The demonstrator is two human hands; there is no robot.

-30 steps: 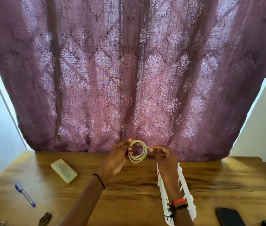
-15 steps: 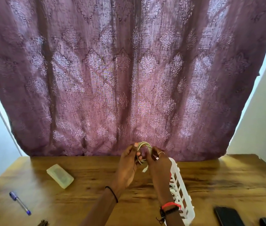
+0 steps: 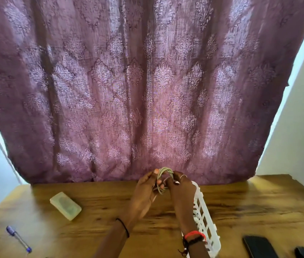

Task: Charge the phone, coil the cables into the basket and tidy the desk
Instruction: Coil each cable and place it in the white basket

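Step, as judged: cable coiling, near finish. Cable (image 3: 164, 171) sat looped above desk (image 3: 91, 229), between your hands. Your left hand (image 3: 143, 190) pinched loops, fingers curled; your right hand (image 3: 183, 189) gripped opposite side. Basket (image 3: 212, 239) lay on desk, partly behind right forearm. Next, likely: tuck loose end, lower coil into basket.

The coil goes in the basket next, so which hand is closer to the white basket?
Right. The right hand holds the cable coil beside the far end of the white basket; the left hand grips the coil further left of it.
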